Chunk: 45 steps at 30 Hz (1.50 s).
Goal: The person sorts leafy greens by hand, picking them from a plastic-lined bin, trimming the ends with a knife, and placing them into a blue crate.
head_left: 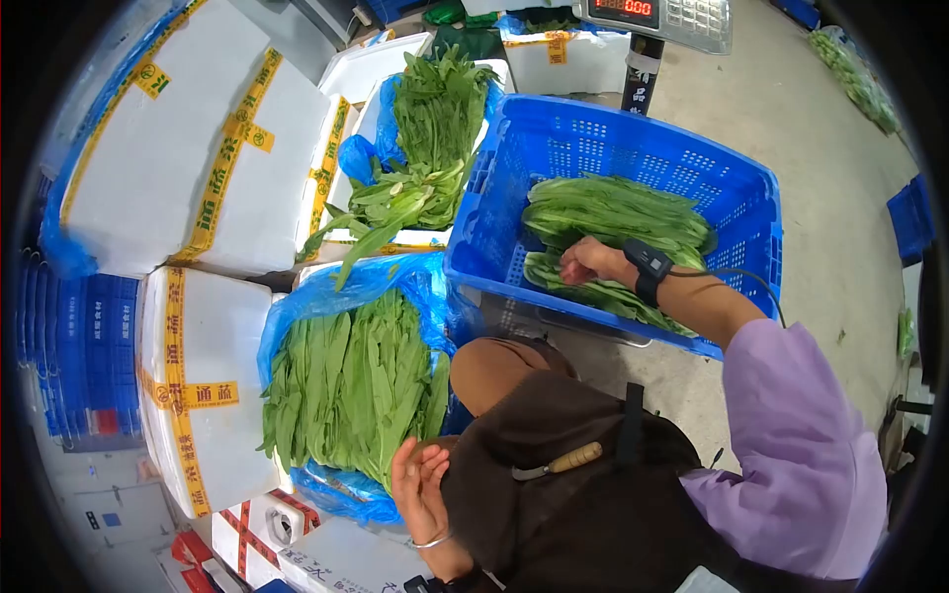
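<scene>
So, here's the right hand (585,261) down in the crate (618,118), right at the greens: two bundles lie there, the far one (618,210) just beyond the fingers, the near one (603,295) beneath them. Both run lengthwise, left to right along the crate's long side, and the forearm comes in over their right-hand part. Those fingers are curled in; whether they pinch a leaf, can't tell. Over to the left, the left hand (420,491) looks empty, palm up, fingers loosely bent and parted, just beside the loose leaves (341,381) in the blue bag (289,314), which point away from the body.
</scene>
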{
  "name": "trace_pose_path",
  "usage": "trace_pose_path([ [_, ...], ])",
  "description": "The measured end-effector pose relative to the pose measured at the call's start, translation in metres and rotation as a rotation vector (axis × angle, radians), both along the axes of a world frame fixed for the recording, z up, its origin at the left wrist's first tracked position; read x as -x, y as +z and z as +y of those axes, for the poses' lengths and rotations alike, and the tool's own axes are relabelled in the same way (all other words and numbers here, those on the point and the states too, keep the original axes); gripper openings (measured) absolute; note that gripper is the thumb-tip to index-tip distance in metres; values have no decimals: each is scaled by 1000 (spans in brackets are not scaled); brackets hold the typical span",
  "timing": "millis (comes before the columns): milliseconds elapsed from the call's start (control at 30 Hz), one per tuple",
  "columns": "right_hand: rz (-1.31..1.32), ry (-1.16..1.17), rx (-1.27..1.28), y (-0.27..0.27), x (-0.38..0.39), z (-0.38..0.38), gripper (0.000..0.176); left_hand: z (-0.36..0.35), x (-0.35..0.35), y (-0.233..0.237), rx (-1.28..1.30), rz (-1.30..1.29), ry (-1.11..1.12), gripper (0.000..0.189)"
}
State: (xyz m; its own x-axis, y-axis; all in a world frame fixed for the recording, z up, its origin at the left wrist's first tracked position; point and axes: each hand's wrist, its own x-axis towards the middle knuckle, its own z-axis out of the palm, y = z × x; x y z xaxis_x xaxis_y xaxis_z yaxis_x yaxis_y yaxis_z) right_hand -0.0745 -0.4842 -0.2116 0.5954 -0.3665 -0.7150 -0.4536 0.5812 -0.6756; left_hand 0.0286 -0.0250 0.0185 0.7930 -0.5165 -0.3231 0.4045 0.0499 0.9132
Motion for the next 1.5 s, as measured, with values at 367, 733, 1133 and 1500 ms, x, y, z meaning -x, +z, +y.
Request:
trace_pose_path([
  [367, 387, 764, 1390, -67, 12, 19, 92, -7, -12, -23, -61, 55, 27, 48],
  [733, -59, 372, 592, -45, 3, -33, 70, -13, -36, -44, -47, 170, 92, 54],
  [1133, 17, 489, 834, -89, 1, -14, 63, -18, -43, -55, -48, 199, 73, 58],
  [1500, -108, 567, 1406, 14, -11, 3, 52, 37, -80, -36, -133, -156, 250, 46],
])
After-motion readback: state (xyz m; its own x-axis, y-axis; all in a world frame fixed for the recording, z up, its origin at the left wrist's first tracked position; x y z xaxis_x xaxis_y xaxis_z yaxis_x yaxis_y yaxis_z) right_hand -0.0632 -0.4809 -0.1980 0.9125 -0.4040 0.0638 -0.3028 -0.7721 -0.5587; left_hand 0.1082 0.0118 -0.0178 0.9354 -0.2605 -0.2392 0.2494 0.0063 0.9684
